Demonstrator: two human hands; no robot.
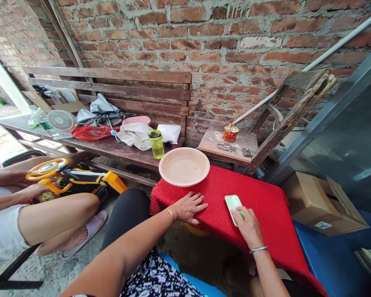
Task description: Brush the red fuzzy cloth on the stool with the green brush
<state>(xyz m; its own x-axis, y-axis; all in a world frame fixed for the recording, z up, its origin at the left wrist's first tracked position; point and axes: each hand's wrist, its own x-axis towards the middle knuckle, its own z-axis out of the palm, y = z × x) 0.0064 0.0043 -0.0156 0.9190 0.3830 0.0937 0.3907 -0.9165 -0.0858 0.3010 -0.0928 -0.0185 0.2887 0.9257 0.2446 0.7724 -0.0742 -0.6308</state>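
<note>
My left hand (188,207) lies flat on the red cloth (259,198), fingers spread and holding nothing, just in front of the basin. Gripped in my right hand (249,225) is a pale green scrubbing brush (233,203), resting on the cloth; its underside is hidden. The cloth drapes over a low table or stand. At its far left corner stands a round, pale pink basin (184,183) with what looks like clear water inside.
On the wooden bench (132,159) are a yellow-green bottle (156,145), white cloth (136,136), a red bag (92,133) and a small fan (61,119). A side table (208,140) bears padlocks. At right is a cardboard box (318,202). Another person (58,218) sits left.
</note>
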